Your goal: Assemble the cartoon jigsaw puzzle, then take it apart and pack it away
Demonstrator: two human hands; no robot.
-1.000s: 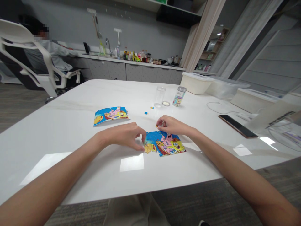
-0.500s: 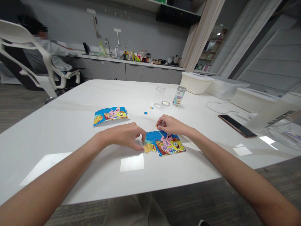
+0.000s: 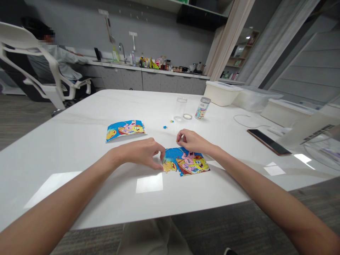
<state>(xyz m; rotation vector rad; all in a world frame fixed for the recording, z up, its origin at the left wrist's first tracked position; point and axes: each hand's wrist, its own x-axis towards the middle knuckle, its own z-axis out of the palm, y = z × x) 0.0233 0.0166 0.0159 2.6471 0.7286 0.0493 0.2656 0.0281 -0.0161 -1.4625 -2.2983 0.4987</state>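
So the jigsaw [image 3: 190, 161] sits around the middle of the table's [image 3: 106, 202] near side, mostly together: blue background, pink and yellow cartoon characters in a boat, a yellow shape on the left, near-left edge all jagged. Left hand [image 3: 142, 152] has thumb and forefinger spread at its left edge, can't tell how firmly they touch. Right hand [image 3: 195, 140] is pinching a small piece [image 3: 177, 141] just past the far edge, fingers covering most of it. Compared with a second ago, less of that piece shows; the puzzle hasn't budged.
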